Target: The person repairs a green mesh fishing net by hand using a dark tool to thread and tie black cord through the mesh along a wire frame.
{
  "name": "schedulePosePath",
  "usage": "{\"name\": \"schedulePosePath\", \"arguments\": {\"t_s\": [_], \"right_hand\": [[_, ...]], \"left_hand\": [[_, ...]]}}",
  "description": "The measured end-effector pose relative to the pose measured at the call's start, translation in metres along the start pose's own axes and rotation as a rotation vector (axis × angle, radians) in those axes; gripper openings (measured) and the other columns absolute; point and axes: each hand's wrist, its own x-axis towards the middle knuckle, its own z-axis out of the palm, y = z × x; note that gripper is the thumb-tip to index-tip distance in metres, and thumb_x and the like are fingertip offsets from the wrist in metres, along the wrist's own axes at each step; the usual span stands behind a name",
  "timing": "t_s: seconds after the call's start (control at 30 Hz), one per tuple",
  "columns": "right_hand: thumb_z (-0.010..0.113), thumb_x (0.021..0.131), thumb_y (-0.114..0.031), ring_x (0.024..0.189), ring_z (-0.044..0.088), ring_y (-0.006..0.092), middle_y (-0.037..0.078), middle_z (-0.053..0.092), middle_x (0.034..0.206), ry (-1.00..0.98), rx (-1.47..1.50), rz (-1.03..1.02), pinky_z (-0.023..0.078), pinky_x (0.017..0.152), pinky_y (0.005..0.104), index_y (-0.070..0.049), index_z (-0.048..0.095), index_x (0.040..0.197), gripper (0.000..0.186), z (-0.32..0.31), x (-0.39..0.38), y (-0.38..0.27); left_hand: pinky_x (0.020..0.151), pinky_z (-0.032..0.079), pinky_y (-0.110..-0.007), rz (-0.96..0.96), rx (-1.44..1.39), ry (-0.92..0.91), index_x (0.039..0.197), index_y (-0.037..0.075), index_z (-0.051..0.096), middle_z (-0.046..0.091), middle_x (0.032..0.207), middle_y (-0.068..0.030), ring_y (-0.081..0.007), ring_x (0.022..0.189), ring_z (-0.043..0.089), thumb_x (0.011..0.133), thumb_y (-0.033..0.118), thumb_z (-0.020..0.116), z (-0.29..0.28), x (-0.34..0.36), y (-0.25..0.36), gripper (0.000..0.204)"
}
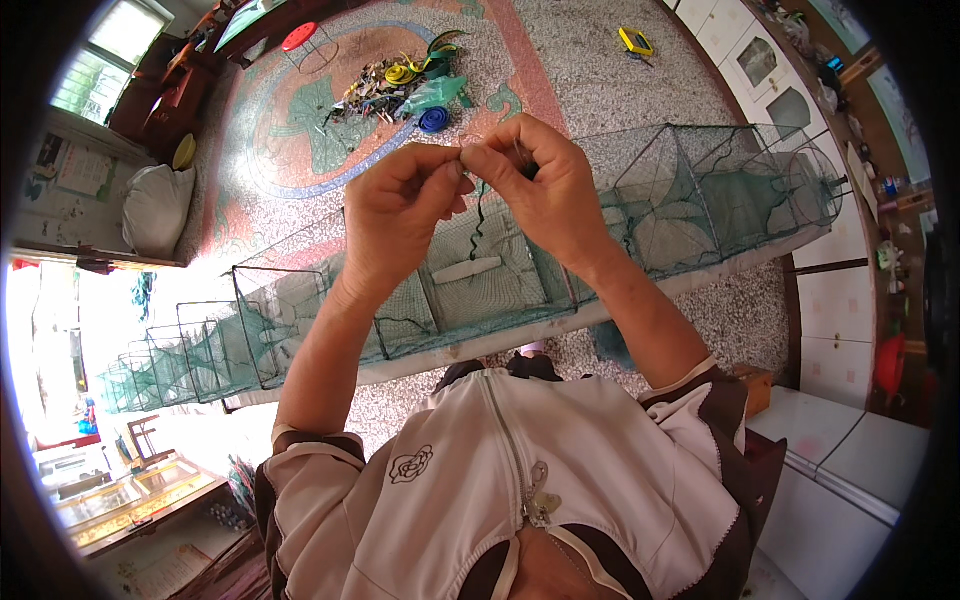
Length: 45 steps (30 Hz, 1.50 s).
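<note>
My left hand (398, 215) and my right hand (530, 200) meet above the long green net trap (670, 240), fingertips pinched together on a thin cord. A dark crinkled cord (478, 225) hangs below them toward a pale narrow piece (466, 269) lying on the netting. My right hand also has something small and dark in its curled fingers, too hidden to make out. The trap has dark square frames and rests on a long pale board (365, 374) in front of me.
Coiled straps and scraps (385, 95) lie on the floor beyond the trap, with a red stool (301, 37) and a yellow object (636, 40). A white sack (155, 210) is at left, white cabinets (830, 310) at right, a white chest (840, 480) near lower right.
</note>
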Motion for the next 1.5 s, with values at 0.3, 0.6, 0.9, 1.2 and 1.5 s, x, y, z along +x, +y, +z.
{"name": "schedulePosePath", "arguments": {"t_s": [0.3,0.6,0.9,1.2,1.5], "right_hand": [[0.07,0.083,-0.017,0.061,0.05,0.0026,-0.002,0.06,0.067,-0.037,0.079,0.06,0.041,0.053,0.0203,-0.002,0.062,0.08,0.017,-0.007,0.001,-0.002],[0.063,0.089,-0.018,0.051,0.038,0.0008,-0.005,0.055,0.064,-0.234,0.264,0.243,0.029,0.044,0.0192,-0.003,0.065,0.085,0.015,-0.046,-0.008,-0.017],[0.058,0.093,-0.022,0.044,0.029,0.0007,-0.006,0.048,0.059,-0.136,0.579,0.177,0.02,0.04,0.0198,-0.006,0.063,0.084,0.019,-0.059,-0.011,-0.016],[0.058,0.091,-0.03,0.047,0.03,0.0025,-0.007,0.043,0.058,0.19,0.231,0.111,0.021,0.041,0.0188,-0.007,0.062,0.093,0.023,-0.123,0.005,-0.037],[0.047,0.094,-0.02,0.063,0.04,0.0045,0.0,0.056,0.077,0.074,-0.286,0.164,0.036,0.054,0.0207,-0.007,0.055,0.105,0.018,-0.091,-0.002,-0.045]], "left_hand": [[0.056,0.046,-0.019,-0.004,0.037,-0.007,0.09,-0.002,0.064,0.063,0.072,-0.0024,-0.0054,0.062,0.056,0.088,0.007,0.058,0.003,0.006,0.004,0.01],[0.054,0.042,-0.02,-0.083,-0.052,-0.082,0.086,0.0,0.064,0.059,0.067,-0.0009,-0.0052,0.059,0.05,0.089,0.011,0.056,-0.008,0.015,0.006,0.014],[0.051,0.035,-0.021,-0.172,-0.137,-0.156,0.087,-0.001,0.065,0.056,0.067,0.0002,-0.0053,0.057,0.043,0.089,0.012,0.059,-0.005,0.023,-0.013,0.014],[0.067,0.047,-0.028,0.113,0.386,-0.289,0.093,0.005,0.069,0.066,0.088,-0.0038,-0.013,0.078,0.059,0.089,0.02,0.062,-0.036,0.046,-0.072,0.017],[0.065,0.046,-0.024,-0.298,0.026,-0.142,0.099,0.009,0.063,0.066,0.086,0.0,-0.0088,0.078,0.062,0.094,0.032,0.053,-0.047,0.098,-0.104,0.025]]}}
